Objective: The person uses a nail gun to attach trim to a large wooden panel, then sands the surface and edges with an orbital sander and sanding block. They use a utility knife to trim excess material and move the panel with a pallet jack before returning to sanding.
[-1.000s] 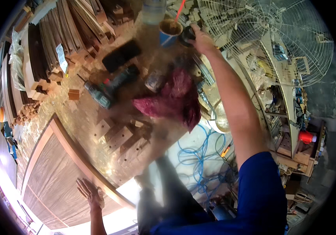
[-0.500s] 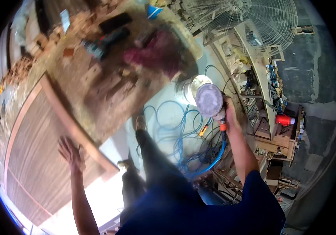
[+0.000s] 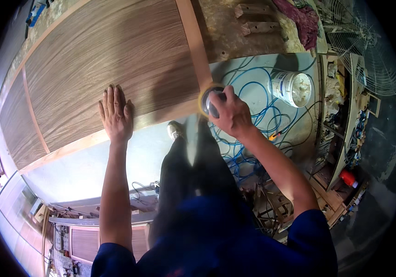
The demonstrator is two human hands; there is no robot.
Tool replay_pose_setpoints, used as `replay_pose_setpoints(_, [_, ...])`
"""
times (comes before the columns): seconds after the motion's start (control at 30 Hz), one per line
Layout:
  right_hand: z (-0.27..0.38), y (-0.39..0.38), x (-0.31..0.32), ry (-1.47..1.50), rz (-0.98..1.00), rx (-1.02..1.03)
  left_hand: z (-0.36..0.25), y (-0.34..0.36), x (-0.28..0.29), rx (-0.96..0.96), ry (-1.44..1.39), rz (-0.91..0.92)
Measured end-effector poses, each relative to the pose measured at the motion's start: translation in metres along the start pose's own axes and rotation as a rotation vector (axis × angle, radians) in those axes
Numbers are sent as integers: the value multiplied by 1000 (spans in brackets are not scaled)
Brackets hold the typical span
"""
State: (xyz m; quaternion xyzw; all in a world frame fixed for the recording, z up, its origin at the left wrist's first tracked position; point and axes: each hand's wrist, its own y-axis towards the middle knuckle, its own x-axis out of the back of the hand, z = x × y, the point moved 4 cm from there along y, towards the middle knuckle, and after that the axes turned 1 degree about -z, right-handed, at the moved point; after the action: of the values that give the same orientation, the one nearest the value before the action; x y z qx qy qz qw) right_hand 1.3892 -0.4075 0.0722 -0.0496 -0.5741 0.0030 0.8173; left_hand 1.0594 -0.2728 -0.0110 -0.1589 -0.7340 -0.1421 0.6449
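A large wooden panel [image 3: 110,60], dark-grained with a lighter frame, lies before me on the left. My left hand [image 3: 117,120] rests flat on it near its close edge, fingers stretched out. Gripped from above in my right hand [image 3: 231,113] is a round air sander [image 3: 211,102], its pad on or just over the frame's right-hand corner. My palm and fingers cover much of the tool, so its hose connection is hidden.
Blue air hose [image 3: 258,87] lies in loops on the pale floor to the right, beside a white bucket [image 3: 295,87]. A dark red cloth [image 3: 302,21] and notched wooden blocks [image 3: 258,27] are at the far side. A wire-caged fan [image 3: 369,41] stands far right, near cluttered shelving [image 3: 345,124].
My view has swung left over the panel. The sander, held up with its pad showing, is now turned down at the frame's corner. My left hand still rests on the panel.
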Motion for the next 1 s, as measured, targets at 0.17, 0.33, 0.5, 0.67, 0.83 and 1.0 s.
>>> replay_pose_setpoints(0.17, [9,-9,-10,-13,34,-61,2,1,7,4,-63,-50])
replay_pose_setpoints(0.33, [17,-2,-11,-32,67,-83,0,-1,5,15,-58,-47])
replay_pose_setpoints(0.5, [6,3,-11,-63,73,-73,4,2,6,22,-86,-53])
replay_pose_setpoints(0.67, [7,-13,-6,-60,89,-73,2,2,6,24,-39,-52])
replay_pose_setpoints(0.83, [2,2,-8,-21,79,-78,3,1,2,16,-18,-26])
replay_pose_setpoints(1.0, [-4,-20,-3,-21,136,-75,2,0,4,17,-13,-18])
